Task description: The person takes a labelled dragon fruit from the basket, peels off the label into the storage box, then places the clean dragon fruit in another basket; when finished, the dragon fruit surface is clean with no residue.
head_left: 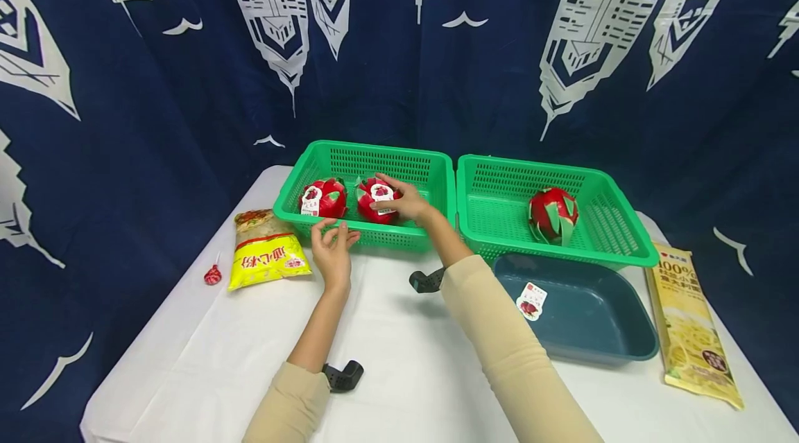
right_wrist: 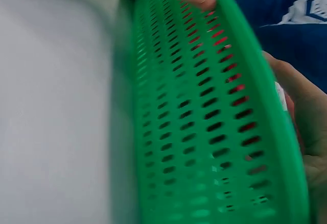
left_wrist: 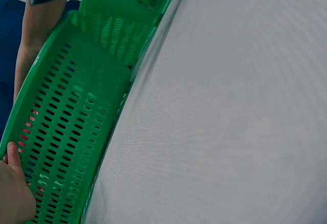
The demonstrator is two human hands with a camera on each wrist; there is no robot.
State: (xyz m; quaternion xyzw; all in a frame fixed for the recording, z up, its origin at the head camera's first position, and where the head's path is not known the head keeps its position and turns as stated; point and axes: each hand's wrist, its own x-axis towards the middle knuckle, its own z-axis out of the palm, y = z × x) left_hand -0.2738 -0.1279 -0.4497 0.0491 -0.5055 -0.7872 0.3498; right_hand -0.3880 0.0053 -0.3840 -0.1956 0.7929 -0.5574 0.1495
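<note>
Two red dragon fruits with white labels sit in the left green basket (head_left: pixel 399 238). My right hand (head_left: pixel 408 204) reaches over the front rim and grips the right-hand dragon fruit (head_left: pixel 370 211), thumb and fingers spread around it. Beside it lies the other dragon fruit (head_left: pixel 331 200), untouched. My left hand (head_left: pixel 331 256) holds the basket's front rim; in the left wrist view, a finger (left_wrist: pixel 14 157) lies against the perforated outer wall. The right wrist view shows my right hand (right_wrist: pixel 306 106) behind the rim, with the fruit mostly hidden by the basket wall.
A second green basket (head_left: pixel 499 218) adjoins on the right, holding one dragon fruit (head_left: pixel 553 215). Before it stands a dark blue bin (head_left: pixel 599 311) with a loose label (head_left: pixel 531 301). A yellow pasta bag (head_left: pixel 693 325), another food bag (head_left: pixel 265 259) and a red lollipop (head_left: pixel 213 275) lie on the white table.
</note>
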